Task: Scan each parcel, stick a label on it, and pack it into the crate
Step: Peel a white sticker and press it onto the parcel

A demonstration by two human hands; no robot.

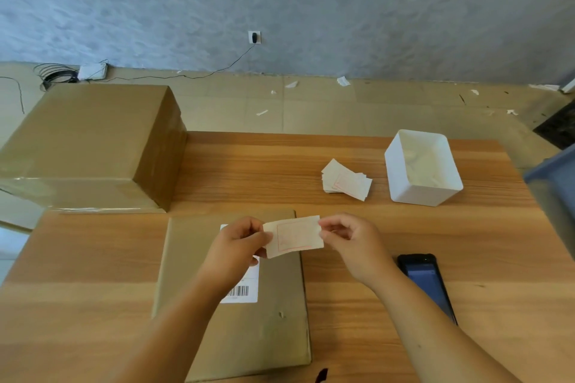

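Held above the wooden counter (264, 171), between both hands: a small cream paper label with a red printed frame (295, 236). Pinched at its left edge by the left hand (239, 241) and at its right edge by the right hand (348, 236), with fingers and thumbs curled onto the paper and the hands apart by the label's width.

Directly beneath, flat on the counter: a thin brown cardboard parcel (249, 329) with a white barcode sticker (245, 289) on top, partly hidden by the left hand. Just right of the right forearm and partly covered by it: a black handheld scanner with a dark blue screen (432, 283).

Farther back on the right: a loose stack of the same cream labels (345, 180) beside a white plastic tub (423, 171), near each other but not touching. At the far left: a large closed brown cardboard box (90, 146), taped along its edges. At the right edge, only a corner in view: a blue-grey plastic crate (557, 171).
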